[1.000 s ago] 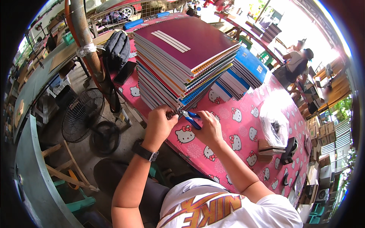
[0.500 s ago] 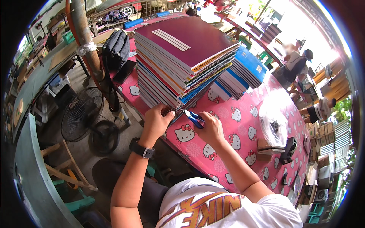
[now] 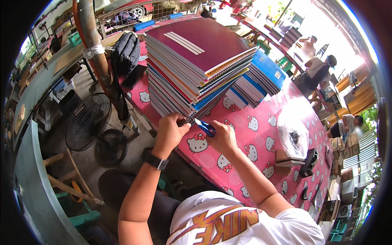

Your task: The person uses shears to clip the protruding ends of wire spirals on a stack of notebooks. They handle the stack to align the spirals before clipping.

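Observation:
A tall stack of spiral notebooks (image 3: pixel 200 45) with a maroon cover on top stands on a table in front of me. At its low near corner, my left hand (image 3: pixel 171 127) has its fingers bent round the coil end of a bottom notebook; the fingertips are partly hidden. My right hand (image 3: pixel 223 137) grips blue-handled pliers (image 3: pixel 206 128), their jaws at that same coil end, close to my left fingertips. Whether the jaws bite the wire is too small to tell. Behind the stack to the right lies a lower pile of blue spiral notebooks (image 3: pixel 267 69).
A pink patterned cloth covers the table (image 3: pixel 241 179). On its right are a clear plastic bag (image 3: pixel 294 134) and a black tape dispenser (image 3: pixel 309 162). A black bag (image 3: pixel 125 53) and a post (image 3: pixel 96 53) stand left, above a fan (image 3: pixel 89 122). Other people (image 3: pixel 316 73) are at far right.
My right hand has shifted slightly left, and the pliers have turned a little with their handles closer together. My left hand stays at the stack's corner, its fingers slightly shifted.

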`<state>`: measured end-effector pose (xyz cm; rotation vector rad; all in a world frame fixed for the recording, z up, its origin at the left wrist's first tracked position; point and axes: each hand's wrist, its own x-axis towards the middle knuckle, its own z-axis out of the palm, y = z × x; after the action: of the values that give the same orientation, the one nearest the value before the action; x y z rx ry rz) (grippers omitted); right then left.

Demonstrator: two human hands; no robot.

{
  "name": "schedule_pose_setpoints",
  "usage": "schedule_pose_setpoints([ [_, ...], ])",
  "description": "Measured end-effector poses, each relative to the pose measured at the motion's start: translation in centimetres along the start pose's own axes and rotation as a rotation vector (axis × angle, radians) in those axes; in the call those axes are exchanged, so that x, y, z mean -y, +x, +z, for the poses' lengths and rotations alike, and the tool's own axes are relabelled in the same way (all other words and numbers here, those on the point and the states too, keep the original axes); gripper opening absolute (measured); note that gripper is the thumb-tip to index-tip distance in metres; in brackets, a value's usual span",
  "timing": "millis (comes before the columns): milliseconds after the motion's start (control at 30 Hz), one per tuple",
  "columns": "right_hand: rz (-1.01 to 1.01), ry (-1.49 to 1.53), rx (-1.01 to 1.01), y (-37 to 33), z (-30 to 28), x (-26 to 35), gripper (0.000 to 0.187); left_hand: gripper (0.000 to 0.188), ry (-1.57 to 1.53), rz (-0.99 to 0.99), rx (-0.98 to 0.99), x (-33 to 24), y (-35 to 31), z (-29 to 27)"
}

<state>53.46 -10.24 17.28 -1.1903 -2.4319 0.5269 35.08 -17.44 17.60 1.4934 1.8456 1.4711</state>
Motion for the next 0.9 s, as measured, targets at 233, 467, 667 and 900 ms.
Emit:
schedule_pose_setpoints([
  [233, -0.037, -0.042, -0.049, -0.2, 0.4, -0.8, 0.046, 0.022, -0.112, -0.176, -0.031, 2.1, 0.6, -0.7],
  [467, -0.081, -0.109, -0.127, -0.2, 0.5, 0.0, 0.048, 0.02, -0.087, -0.123, 0.056, 2.1, 0.0, 0.1],
  [667, -0.053, -0.092, -0.063, 0.1, 0.7, -0.3, 0.044, 0.02, -0.021, -0.039, 0.08, 1.3, 0.2, -0.1],
  [900, -0.051, -0.038, 0.004, 0.3, 0.3, -0.4, 0.035, 0.025, -0.033, -0.042, 0.079, 2.4, 0.5, -0.3],
])
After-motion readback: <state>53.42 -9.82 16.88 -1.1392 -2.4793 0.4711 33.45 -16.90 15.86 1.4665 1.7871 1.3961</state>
